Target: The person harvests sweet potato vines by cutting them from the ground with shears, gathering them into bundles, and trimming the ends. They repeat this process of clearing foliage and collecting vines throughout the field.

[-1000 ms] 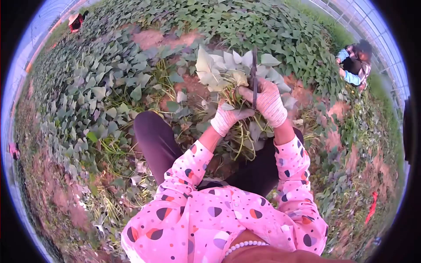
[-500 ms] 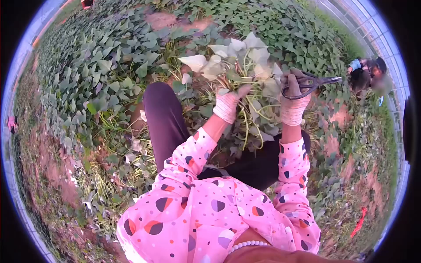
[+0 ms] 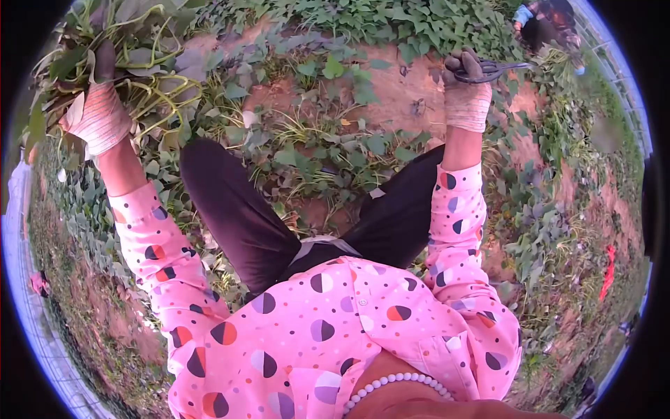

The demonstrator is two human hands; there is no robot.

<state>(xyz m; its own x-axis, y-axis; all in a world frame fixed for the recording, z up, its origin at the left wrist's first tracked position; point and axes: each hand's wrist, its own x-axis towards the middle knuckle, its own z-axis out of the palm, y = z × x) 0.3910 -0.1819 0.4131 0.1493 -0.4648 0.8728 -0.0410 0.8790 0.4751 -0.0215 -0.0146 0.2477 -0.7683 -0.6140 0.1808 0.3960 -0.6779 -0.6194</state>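
At the upper right of your view, another person point(image 3: 551, 26) is bent low near the plants, and you can see a light-blue sleeve point(image 3: 523, 15) there. Behind this person, the curved greenhouse frame point(image 3: 623, 78) goes along the border, with thin crossing bars, and beside it is a strip of green grass point(image 3: 611, 133). Lower on your right, a bright red strip point(image 3: 608, 274) lies lengthwise on the ground (it may be cloth or plastic, I cannot tell). Near your left border is a small pink shape point(image 3: 40, 283), too blurred to name. Ahead of you, reddish-brown soil point(image 3: 398, 91) shows between the leaves.
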